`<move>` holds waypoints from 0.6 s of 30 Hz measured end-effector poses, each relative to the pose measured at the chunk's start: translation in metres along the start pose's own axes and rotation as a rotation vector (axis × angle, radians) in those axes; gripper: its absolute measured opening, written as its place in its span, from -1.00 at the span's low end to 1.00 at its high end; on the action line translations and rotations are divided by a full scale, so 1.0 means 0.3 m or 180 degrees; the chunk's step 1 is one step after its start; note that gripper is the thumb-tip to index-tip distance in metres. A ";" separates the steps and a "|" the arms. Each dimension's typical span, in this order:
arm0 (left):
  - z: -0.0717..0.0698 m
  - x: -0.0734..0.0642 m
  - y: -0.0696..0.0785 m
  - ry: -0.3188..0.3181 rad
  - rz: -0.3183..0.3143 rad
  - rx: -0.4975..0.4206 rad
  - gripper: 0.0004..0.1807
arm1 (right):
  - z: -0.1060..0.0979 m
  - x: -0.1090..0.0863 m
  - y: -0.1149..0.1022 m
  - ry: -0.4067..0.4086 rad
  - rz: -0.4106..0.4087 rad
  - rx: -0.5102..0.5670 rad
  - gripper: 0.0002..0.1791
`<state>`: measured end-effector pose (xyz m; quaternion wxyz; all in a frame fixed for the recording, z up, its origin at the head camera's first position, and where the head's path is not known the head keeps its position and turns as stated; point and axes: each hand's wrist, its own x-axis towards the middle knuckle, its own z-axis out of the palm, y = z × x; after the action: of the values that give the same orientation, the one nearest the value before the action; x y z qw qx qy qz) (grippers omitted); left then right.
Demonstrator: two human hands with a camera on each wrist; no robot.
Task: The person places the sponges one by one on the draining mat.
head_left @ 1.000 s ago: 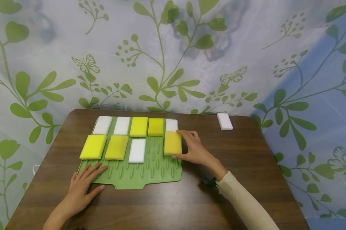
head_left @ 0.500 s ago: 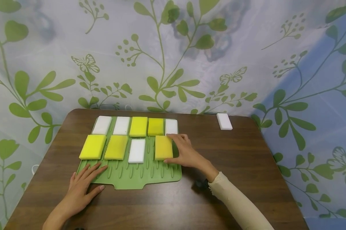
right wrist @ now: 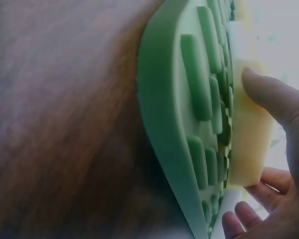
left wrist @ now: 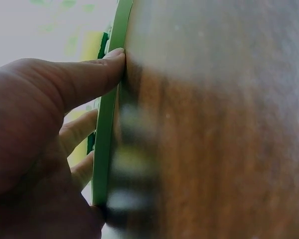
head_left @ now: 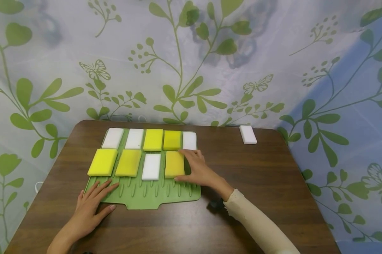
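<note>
My right hand (head_left: 197, 170) pinches a yellow sponge (head_left: 174, 164) between thumb and fingers, over the right part of a green ridged mat (head_left: 143, 201). In the right wrist view the sponge (right wrist: 251, 144) stands at the mat's raised ribs. Just left of it lies a white sponge (head_left: 151, 167). My left hand (head_left: 90, 210) rests with spread fingers on the mat's left front edge; the left wrist view has its thumb (left wrist: 97, 77) at the green edge. Two yellow sponges, one of them a bright block (head_left: 102, 162), lie beyond those fingers.
A back row on the mat holds white and yellow sponges, ending in a white one (head_left: 189, 140) at the right. Another white sponge (head_left: 248, 134) lies apart on the brown table (head_left: 261, 176), near its back right corner. A patterned curtain (head_left: 165, 70) hangs behind.
My right hand has carried the yellow sponge leftward and slightly nearer, to beside the white sponge in the front row. The left hand has stayed in place.
</note>
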<state>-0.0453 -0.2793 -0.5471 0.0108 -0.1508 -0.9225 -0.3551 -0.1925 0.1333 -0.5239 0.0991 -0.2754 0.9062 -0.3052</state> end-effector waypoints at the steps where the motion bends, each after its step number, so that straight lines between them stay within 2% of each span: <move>1: 0.000 0.000 0.000 -0.0005 -0.0004 -0.0003 -0.22 | 0.004 0.002 0.000 0.0003 0.0003 -0.0003 0.25; 18: -0.001 0.003 -0.005 -0.0021 -0.0026 -0.0011 -0.22 | 0.030 0.008 0.001 0.0026 -0.0041 -0.0116 0.22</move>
<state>-0.0465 -0.2803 -0.5477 0.0061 -0.1481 -0.9226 -0.3561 -0.1913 0.1276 -0.5312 0.0883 -0.2818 0.9102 -0.2904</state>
